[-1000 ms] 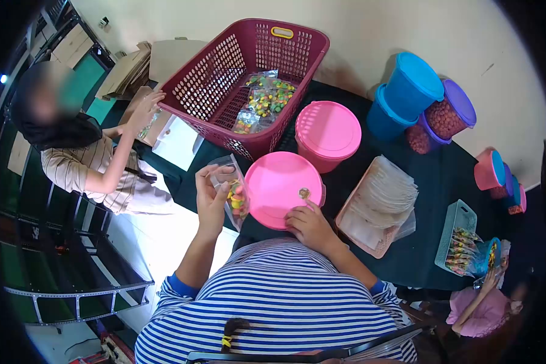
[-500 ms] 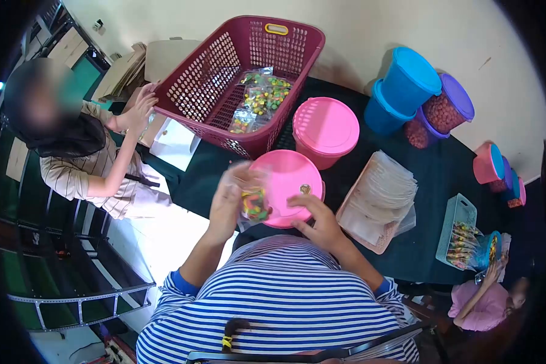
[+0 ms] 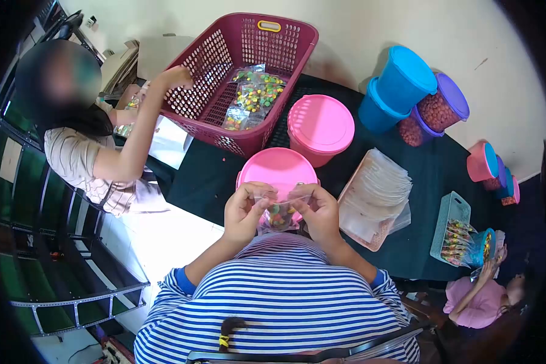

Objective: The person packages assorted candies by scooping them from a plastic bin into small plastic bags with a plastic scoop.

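Between my two hands is a small clear plastic bag point(image 3: 278, 219) with colourful, candy-like pieces at its bottom. My left hand point(image 3: 244, 211) pinches one side of the bag's top edge between thumb and fingers. On the other side, my right hand point(image 3: 318, 213) pinches the same edge. The bag hangs in front of my striped shirt, over the near rim of a pink-lidded tub point(image 3: 276, 167). A small round object on that lid is mostly hidden behind my right fingers.
A maroon basket point(image 3: 242, 141) holds several filled bags point(image 3: 256, 97). Another pink tub point(image 3: 321, 124) and a tray point(image 3: 359, 233) of stacked clear bags point(image 3: 379, 188) stand nearby. Blue tubs point(image 3: 397, 88) are by the wall. A co-worker point(image 3: 79, 151) reaches over the basket; another person point(image 3: 476, 303) sits right.
My left hand brought the filled bag rightward, and my right hand left the lid to grip the bag's top. The co-worker at left raised an arm to the basket's edge.
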Motion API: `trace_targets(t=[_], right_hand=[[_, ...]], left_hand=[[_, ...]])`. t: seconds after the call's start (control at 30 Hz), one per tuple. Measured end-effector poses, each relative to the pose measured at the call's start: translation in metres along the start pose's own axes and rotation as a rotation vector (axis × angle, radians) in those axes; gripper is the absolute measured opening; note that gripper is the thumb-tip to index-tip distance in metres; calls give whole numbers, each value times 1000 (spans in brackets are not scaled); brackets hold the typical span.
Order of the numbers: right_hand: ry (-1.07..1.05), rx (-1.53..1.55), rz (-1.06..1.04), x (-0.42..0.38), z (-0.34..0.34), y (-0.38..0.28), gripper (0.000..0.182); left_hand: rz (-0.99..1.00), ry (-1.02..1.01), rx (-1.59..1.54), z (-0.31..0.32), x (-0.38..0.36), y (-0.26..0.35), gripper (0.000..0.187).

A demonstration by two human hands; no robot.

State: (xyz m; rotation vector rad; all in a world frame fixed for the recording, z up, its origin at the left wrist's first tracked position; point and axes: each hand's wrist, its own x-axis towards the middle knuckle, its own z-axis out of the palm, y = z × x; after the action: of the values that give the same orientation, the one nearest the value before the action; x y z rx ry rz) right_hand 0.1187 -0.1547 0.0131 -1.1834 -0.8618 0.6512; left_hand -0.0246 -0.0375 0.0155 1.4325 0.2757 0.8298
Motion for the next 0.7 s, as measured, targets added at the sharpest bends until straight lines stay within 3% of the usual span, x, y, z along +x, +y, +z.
trace_targets(t=[0.23, 0.3, 0.33, 0.43, 0.47, 0.53, 0.57, 0.63, 0.67, 0.7], right_hand=[[34, 148, 62, 0, -2, 5, 20], [56, 226, 100, 1, -2, 9, 23], [30, 243, 105, 3, -1, 10, 26], [36, 257, 112, 7, -2, 25, 39], [46, -93, -1, 6, -5, 28, 43], [-63, -730, -228, 3, -17, 25, 51], [-69, -726, -231, 0, -26, 29, 51], [-535, -985, -319, -11, -40, 44, 46], [-542, -1007, -341, -16, -43, 51, 33], [-541, -1002, -339, -17, -46, 56, 33]], left_hand=[[-66, -15, -48, 1, 6, 13, 30], [-172, -185, 366, 2, 10, 27, 45], [-319, -238, 278, -4, 6, 12, 54], [-495, -233, 170, -21, 7, 3, 54], [-296, -131, 145, -27, 7, -8, 52], [-197, -59, 300, -34, 15, 10, 51], [-166, -27, 368, -36, 19, 20, 51], [-182, -8, 371, -50, 19, 20, 51], [-188, 6, 427, -57, 18, 20, 51], [-191, 18, 480, -63, 18, 21, 51]])
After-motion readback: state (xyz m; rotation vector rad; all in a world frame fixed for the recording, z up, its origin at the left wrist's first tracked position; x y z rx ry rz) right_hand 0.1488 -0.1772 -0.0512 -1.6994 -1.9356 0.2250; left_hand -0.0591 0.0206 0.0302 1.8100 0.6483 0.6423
